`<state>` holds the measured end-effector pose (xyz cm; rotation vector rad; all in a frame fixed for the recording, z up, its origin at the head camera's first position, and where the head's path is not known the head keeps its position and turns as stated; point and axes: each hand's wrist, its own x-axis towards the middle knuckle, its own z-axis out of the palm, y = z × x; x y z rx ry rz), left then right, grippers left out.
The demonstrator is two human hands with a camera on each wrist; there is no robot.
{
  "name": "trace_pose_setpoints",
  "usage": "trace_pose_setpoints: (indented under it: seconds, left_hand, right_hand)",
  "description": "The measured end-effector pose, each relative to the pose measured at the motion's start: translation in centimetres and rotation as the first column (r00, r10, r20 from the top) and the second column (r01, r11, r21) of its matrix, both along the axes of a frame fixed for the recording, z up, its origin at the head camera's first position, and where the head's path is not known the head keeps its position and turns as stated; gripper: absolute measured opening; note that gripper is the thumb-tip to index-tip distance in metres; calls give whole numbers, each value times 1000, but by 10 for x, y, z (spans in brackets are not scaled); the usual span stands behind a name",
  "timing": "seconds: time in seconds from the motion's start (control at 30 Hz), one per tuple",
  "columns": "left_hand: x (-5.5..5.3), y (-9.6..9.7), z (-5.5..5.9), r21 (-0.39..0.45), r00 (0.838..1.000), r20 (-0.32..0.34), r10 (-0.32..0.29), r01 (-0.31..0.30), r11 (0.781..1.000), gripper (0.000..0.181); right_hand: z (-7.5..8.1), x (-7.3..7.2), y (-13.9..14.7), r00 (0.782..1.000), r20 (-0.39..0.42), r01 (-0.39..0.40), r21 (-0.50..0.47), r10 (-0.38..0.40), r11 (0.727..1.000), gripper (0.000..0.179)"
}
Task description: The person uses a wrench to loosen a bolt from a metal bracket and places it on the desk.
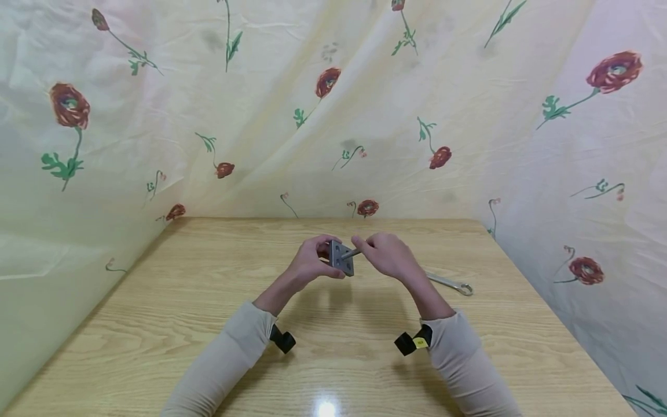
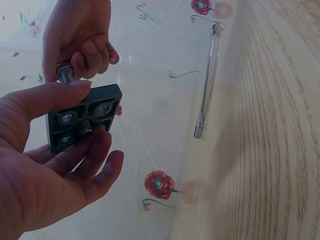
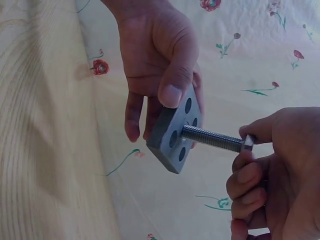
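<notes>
My left hand (image 1: 307,263) grips a square grey plate (image 3: 170,137) by its edges, thumb on one side and fingers on the other, held above the table. The plate has several holes around its middle. A long threaded bolt (image 3: 212,138) passes through the centre hole, and its threaded end (image 2: 86,127) pokes out of the plate's ribbed back in the left wrist view. With thumb and index finger, my right hand (image 1: 388,253) pinches the bolt at its head (image 3: 248,143). Most of the bolt's shank stands out between the plate and my right fingers.
A metal wrench (image 1: 450,284) lies on the wooden table (image 1: 219,341), to the right and partly behind my right forearm. Floral cloth (image 1: 260,116) hangs around the table's back and sides. Each wrist carries a black camera mount (image 1: 282,339).
</notes>
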<state>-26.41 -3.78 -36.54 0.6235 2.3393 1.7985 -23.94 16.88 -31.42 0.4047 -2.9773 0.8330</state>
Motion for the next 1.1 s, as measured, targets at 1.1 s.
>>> trace_pose_setpoints:
  seconds: [1.1]
  left_hand:
    - [-1,-2,1,-1,1000,3,-1,1,1000,66]
  right_hand:
    - [12,7,13,967,-232,-89,86,107,992,53]
